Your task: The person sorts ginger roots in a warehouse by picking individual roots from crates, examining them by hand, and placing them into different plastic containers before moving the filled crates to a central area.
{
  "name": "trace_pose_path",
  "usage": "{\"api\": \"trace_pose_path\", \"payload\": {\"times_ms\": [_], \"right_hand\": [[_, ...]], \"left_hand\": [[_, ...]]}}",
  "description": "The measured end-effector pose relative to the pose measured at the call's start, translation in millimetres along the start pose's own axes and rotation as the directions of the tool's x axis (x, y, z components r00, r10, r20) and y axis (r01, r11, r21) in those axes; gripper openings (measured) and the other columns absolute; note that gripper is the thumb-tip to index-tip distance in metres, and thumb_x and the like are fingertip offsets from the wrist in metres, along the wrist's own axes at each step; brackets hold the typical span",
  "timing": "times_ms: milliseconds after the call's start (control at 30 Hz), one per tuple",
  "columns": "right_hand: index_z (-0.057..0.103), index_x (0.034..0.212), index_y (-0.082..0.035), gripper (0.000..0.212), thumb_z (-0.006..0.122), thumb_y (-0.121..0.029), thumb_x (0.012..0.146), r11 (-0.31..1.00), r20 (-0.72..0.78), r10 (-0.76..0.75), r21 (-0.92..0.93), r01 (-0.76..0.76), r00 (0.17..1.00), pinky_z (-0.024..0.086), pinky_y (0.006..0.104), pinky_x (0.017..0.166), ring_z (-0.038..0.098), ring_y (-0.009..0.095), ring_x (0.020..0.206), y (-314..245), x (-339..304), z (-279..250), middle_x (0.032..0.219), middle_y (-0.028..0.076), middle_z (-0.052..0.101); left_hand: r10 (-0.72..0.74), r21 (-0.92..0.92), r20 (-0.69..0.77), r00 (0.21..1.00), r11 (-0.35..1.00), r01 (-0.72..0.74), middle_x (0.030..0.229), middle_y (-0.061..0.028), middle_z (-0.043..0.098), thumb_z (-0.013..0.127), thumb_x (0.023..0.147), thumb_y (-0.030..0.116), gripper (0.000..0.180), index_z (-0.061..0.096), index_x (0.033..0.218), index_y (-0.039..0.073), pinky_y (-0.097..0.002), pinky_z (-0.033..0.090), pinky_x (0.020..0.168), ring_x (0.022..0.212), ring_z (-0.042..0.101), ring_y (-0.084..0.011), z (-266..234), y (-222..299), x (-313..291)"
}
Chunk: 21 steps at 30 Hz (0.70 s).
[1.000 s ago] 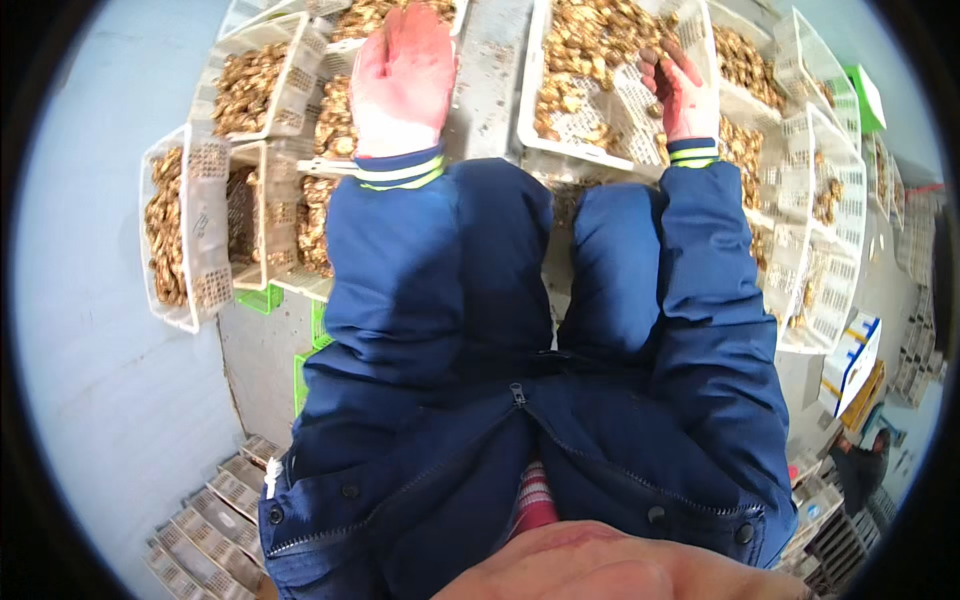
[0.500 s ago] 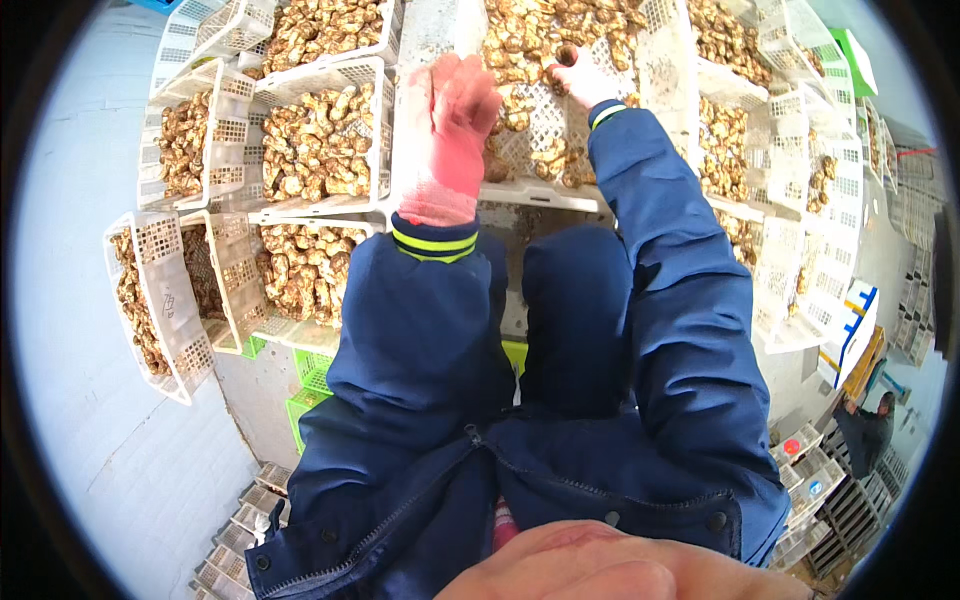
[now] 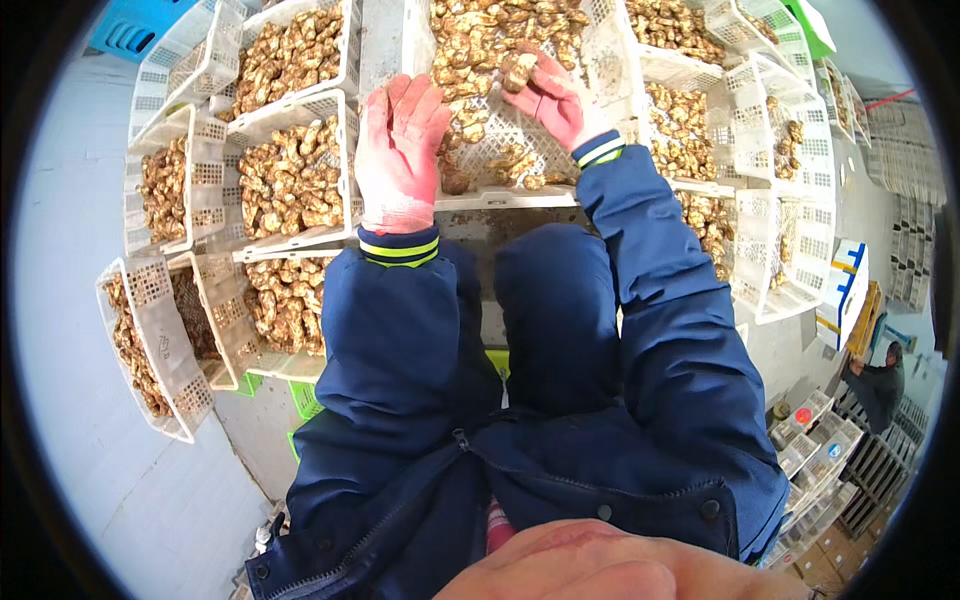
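Observation:
Both my hands wear pink gloves with pale cuffs. My right hand is closed on a brown-and-cream mushroom, held between thumb and fingers above the middle crate. This white perforated plastic crate stands in front of my knees. Many brown mushrooms lie in it, heaped toward the far side, with the slotted bottom showing through nearer me. My left hand is open over the crate's left edge, palm up, fingers stretched out, with nothing in it.
White crates of mushrooms stand on the left and right, some tilted. Green crates are low on the left. A white-and-blue box and stacked crates are at the right. Farther off there is another person.
My right hand has drawn back toward me and turned, bringing the mushroom into clearer sight. The whole view has shifted, and my left hand has turned its palm more upward.

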State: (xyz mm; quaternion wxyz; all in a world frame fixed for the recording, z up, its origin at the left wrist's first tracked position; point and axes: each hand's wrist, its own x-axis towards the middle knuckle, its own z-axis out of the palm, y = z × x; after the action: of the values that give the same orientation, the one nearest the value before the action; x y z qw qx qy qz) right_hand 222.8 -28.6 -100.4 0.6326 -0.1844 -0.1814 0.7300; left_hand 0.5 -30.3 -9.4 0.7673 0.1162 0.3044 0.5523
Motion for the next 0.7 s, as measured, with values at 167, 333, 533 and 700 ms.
{"api": "trace_pose_path", "payload": {"times_ms": [167,333,533,700], "right_hand": [[0.028,0.131,-0.003,0.057,0.055,-0.008,0.082,0.958,-0.029,-0.070,-0.280,0.059,0.997,0.044,0.0363,0.091,0.052,0.025,0.105,-13.4,-24.3,52.1,0.110,0.016,0.054],[0.034,0.127,0.001,0.050,0.054,-0.007,0.081,0.956,-0.037,-0.054,-0.289,0.041,0.998,0.045,0.0341,0.087,0.055,0.024,0.100,-13.8,-33.5,93.9,0.108,0.017,0.054],[0.037,0.125,0.003,0.047,0.050,-0.008,0.082,0.889,-0.138,-0.061,-0.457,-0.009,0.989,0.047,0.0304,0.076,0.056,0.021,0.096,-12.6,-44.0,125.9,0.102,0.016,0.057],[0.040,0.125,0.001,0.047,0.051,-0.003,0.080,0.901,0.054,-0.179,-0.393,0.186,0.982,0.039,0.0274,0.090,0.053,0.018,0.101,0.7,-36.4,124.0,0.110,0.013,0.056]], "left_hand": [[-0.035,0.002,-0.026,0.999,0.999,0.035,0.111,-0.0147,0.055,0.044,0.091,0.028,0.033,0.050,0.110,0.002,-0.0375,0.048,0.083,0.098,0.056,-0.0241,0.8,0.8,4.1],[-0.016,-0.002,0.031,0.999,1.000,0.016,0.111,-0.0147,0.055,0.044,0.091,0.029,0.035,0.048,0.112,0.001,-0.0376,0.049,0.082,0.097,0.057,-0.0242,-11.4,8.0,6.5],[-0.056,0.182,0.033,0.998,0.982,0.049,0.112,-0.0165,0.054,0.045,0.091,0.028,0.037,0.047,0.114,0.000,-0.0371,0.046,0.085,0.099,0.055,-0.0255,0.4,3.0,-1.6],[-0.270,0.544,0.177,0.946,0.828,0.135,0.093,-0.0095,0.060,0.046,0.090,0.038,0.042,0.051,0.107,0.000,-0.0274,0.048,0.067,0.078,0.059,-0.0156,6.8,-13.7,-6.7]]}}
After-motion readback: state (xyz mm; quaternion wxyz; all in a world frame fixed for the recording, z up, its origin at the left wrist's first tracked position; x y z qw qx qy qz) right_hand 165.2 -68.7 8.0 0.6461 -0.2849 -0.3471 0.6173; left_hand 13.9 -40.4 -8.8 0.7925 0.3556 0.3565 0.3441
